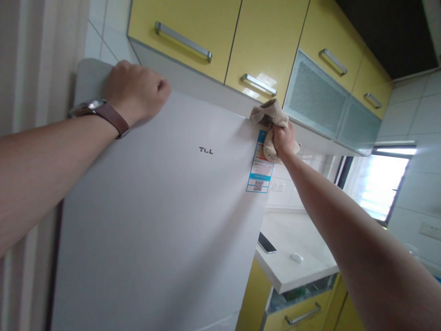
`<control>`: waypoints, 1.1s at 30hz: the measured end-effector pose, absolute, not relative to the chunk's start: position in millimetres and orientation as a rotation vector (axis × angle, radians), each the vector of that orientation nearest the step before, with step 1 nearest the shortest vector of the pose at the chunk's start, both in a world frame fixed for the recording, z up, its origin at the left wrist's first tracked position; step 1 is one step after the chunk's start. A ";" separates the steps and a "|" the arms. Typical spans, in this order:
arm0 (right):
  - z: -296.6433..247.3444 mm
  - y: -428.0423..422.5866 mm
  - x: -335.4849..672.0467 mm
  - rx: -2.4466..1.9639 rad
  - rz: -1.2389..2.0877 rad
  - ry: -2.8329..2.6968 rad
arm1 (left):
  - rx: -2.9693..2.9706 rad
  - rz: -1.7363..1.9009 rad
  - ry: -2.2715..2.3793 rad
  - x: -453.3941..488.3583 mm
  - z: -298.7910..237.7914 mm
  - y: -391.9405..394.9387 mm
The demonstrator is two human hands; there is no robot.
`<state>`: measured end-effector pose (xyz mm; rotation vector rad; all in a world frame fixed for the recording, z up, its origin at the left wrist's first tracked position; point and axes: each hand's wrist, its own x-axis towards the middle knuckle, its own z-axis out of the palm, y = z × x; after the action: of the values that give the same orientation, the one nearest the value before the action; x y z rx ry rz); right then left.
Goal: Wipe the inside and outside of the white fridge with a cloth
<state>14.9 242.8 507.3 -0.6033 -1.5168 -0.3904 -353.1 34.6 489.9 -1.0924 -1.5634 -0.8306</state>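
My left hand (136, 92), a watch (99, 110) on its wrist, was curled narrow over the top left corner of the fridge door (161, 207), gripping only the edge; I judged it was bracing the door. Farther along, my right hand (282, 138) was clenched around a beige cloth (271, 116), pressed to the door's top right corner and overlapping the top of the blue label (259, 174). I took the step in hand to be wiping that top edge. The next move, I judged, called for firm pressure without catching the label's edge. Beyond lay the worktop (299, 274) with a phone (267, 243) near its left edge, and yellow cabinets (268, 37) overhead.
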 end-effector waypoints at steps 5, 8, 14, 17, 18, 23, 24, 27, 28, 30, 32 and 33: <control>506.5 245.1 14.5 -0.561 -0.383 -1.495 | -1.092 -0.859 -1.568 -351.4 489.9 34.0; 506.8 247.2 14.1 -0.548 -0.397 -1.486 | -1.154 -0.917 -1.577 -351.3 489.3 34.2; 508.2 253.6 14.6 -0.562 -0.431 -1.468 | -1.182 -1.014 -1.568 -352.0 489.2 35.5; 508.6 256.7 15.3 -0.580 -0.437 -1.460 | -1.164 -1.001 -1.583 -352.2 489.3 35.7; 508.6 257.6 15.6 -0.584 -0.437 -1.459 | -1.158 -1.009 -1.587 -352.4 489.2 35.8; 508.7 260.3 16.3 -0.592 -0.457 -1.465 | -1.177 -1.039 -1.578 -354.0 489.3 37.2; 508.7 260.5 16.3 -0.595 -0.459 -1.467 | -1.167 -1.017 -1.578 -354.0 489.4 37.1; 508.8 260.5 16.0 -0.604 -0.451 -1.462 | -1.123 -0.917 -1.576 -351.9 489.7 35.6; 508.8 260.4 15.8 -0.605 -0.449 -1.459 | -1.114 -0.894 -1.576 -350.7 489.7 34.7; 508.6 260.0 15.3 -0.609 -0.452 -1.449 | -1.107 -0.883 -1.591 -348.3 489.6 32.6; 508.5 259.7 14.9 -0.623 -0.462 -1.438 | -1.112 -0.904 -1.607 -347.0 489.1 30.9; 508.5 259.6 14.8 -0.633 -0.466 -1.436 | -1.119 -0.913 -1.613 -347.0 488.9 30.5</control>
<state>14.8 259.6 508.5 -0.6330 -1.4355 -0.4660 -347.0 30.5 488.9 -1.1188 -1.6128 -0.9135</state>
